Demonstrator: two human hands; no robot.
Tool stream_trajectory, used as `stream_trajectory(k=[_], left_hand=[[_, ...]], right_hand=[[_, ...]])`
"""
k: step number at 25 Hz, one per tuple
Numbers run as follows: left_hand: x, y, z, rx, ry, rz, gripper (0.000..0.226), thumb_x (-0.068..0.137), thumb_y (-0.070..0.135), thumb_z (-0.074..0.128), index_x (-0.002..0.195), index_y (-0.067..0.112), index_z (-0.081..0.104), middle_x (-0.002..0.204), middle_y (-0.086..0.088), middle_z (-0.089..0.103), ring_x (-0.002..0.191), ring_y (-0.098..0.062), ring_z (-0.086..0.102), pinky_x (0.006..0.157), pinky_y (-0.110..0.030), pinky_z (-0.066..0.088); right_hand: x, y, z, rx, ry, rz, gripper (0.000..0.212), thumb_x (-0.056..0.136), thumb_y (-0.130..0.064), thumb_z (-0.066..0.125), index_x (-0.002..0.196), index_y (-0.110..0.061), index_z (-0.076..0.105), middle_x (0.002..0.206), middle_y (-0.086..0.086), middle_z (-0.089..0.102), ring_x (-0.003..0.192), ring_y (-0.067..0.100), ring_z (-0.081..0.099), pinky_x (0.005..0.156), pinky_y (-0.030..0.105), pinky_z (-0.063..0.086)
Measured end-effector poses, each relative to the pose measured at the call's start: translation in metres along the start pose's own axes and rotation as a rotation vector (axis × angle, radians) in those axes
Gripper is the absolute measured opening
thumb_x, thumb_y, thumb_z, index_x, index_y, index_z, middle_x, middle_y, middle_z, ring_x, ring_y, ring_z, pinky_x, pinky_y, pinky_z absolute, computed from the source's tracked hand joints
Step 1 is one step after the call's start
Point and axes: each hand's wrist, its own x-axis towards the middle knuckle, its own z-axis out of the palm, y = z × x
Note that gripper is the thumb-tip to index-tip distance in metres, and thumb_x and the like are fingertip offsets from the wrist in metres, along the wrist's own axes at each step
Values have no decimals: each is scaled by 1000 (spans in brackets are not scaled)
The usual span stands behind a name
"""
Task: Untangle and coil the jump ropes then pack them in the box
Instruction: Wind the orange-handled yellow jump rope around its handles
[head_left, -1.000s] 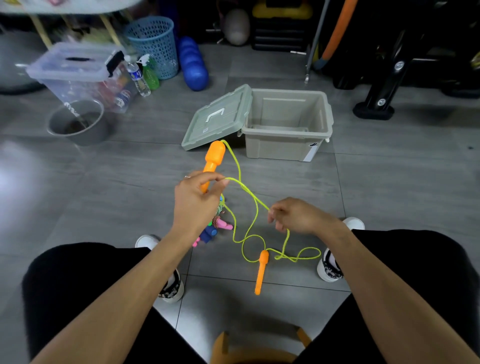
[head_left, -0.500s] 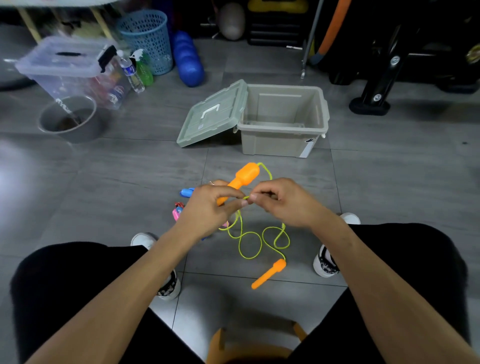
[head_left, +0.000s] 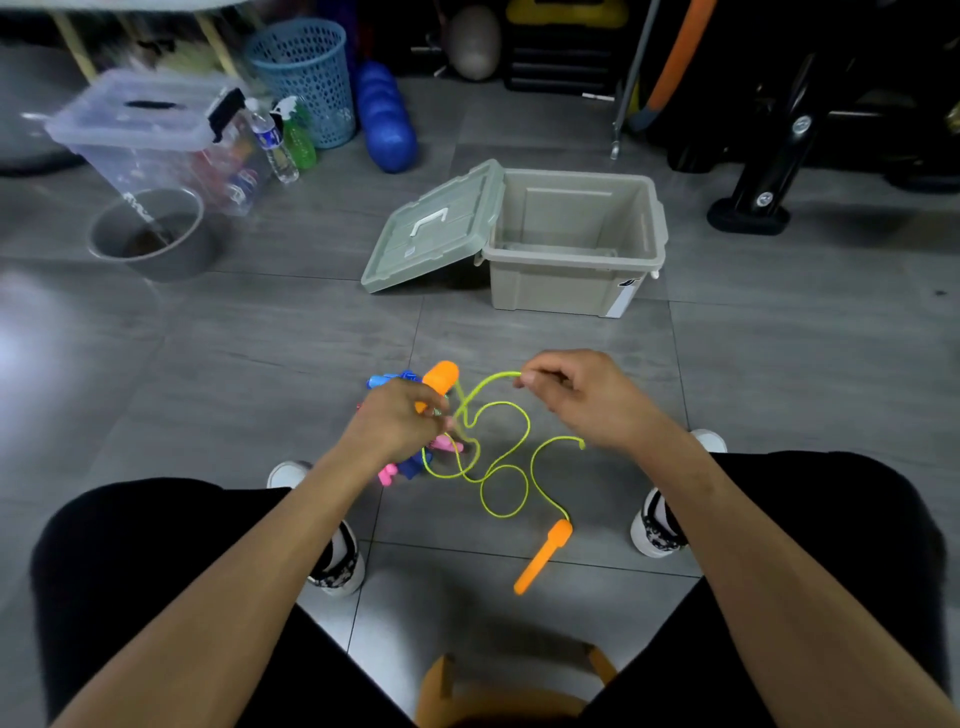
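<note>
held handle: left hand (head_left: 397, 418) grips orange plastic rope handle (head_left: 438, 382), fat end tilted up toward the box
cord: right hand (head_left: 582, 395) pinches yellow-green cord (head_left: 501, 457), now pulled apart from left
loose handle: second orange handle (head_left: 543, 556) on floor, pointing lower-left, barely shifted

**Item count, floor area**

Orange jump-rope handles: two (head_left: 439, 382) (head_left: 544, 555). Yellow-green cord (head_left: 501, 457): one. Beige box (head_left: 574, 244): one, with one lid (head_left: 434, 228). Clear lidded bin (head_left: 150, 130): one. Blue mesh basket (head_left: 306, 78): one. Grey bowl (head_left: 150, 231): one.

- Yellow rope (head_left: 501, 457): looped loosely; one orange handle (head_left: 543, 556) lies on the floor.
- Other ropes (head_left: 410, 465): tangled, pink and blue.
- Box (head_left: 574, 249): beige, open, lid (head_left: 434, 228) leaning alongside.
</note>
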Motion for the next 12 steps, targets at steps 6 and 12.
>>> stream_trajectory(k=[6, 12], left_hand=[[-18, 21, 9, -205, 163, 382, 9, 76, 29, 79, 82, 24, 75, 89, 2, 68, 81, -7, 60, 71, -15, 41], [-21, 29, -9, -314, 93, 453, 16, 78, 21, 78, 80, 37, 75, 90, -1, 65, 79, -12, 61, 58, -10, 44]], right_hand=[[-5, -12, 0, 12, -158, -90, 21, 96, -20, 53, 84, -13, 69, 54, -4, 44, 50, 7, 37, 51, 23, 32], [-9, -13, -8, 59, -188, -81, 21, 96, -17, 52, 93, -9, 71, 52, -8, 42, 50, 6, 36, 50, 19, 31]])
